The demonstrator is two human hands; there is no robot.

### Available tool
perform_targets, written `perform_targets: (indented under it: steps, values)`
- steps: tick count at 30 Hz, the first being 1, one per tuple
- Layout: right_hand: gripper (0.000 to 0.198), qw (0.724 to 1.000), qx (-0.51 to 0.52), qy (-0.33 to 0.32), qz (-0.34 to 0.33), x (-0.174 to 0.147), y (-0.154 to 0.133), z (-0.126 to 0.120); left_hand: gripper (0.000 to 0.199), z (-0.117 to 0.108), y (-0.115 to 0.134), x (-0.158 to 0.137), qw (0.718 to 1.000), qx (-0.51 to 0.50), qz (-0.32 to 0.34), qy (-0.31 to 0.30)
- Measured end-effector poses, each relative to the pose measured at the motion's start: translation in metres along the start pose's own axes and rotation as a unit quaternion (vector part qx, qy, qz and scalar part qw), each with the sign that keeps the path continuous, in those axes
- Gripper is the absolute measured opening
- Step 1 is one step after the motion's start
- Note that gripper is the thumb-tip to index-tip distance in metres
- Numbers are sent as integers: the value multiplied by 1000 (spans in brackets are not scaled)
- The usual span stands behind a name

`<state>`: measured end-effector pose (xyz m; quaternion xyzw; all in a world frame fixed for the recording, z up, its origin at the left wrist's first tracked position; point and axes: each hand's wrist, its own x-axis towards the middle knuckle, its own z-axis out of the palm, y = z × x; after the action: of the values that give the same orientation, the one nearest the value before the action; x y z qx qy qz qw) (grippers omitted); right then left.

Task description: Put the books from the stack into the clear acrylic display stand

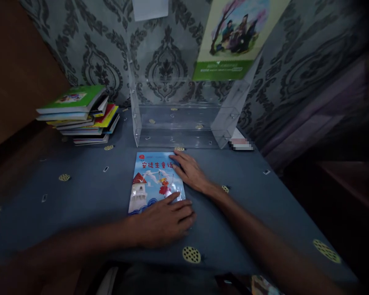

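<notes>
A blue picture-covered book [150,180] with red Chinese characters and a red-roofed tower lies flat on the table, cover up. Across its lower part rests my left hand [167,221], palm down, fingers stretched toward the right and slightly apart. My right hand [189,170] touches the book's upper right edge, its fingers extended over the corner of the cover. Neither hand grips the book around its thickness. The bottom edge of the book is hidden under my left hand and forearm.
Behind the book stands a clear acrylic rack [175,137], with a green-bottomed book [224,70] leaning high on its right side. A stack of books [75,108] sits at the back left. A small blurred item [241,143] lies right of the rack on the blue patterned tablecloth [89,192].
</notes>
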<state>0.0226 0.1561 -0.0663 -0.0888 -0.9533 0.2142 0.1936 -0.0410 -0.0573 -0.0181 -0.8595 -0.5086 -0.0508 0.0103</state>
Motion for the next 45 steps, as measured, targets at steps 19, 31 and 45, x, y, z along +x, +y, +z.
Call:
perform_targets:
  steps: [19, 31, 45]
  values:
    - [49, 1000, -24, -9, 16, -5, -3, -5, 29, 0, -5, -2, 997, -7, 28, 67]
    - [49, 1000, -7, -4, 14, -10, -3, -10, 36, -2, -7, -2, 998, -52, 15, 18]
    - [48, 1000, 7, -1, 18, -9, 0, -9, 36, 1, -8, -3, 998, -36, 18, 44]
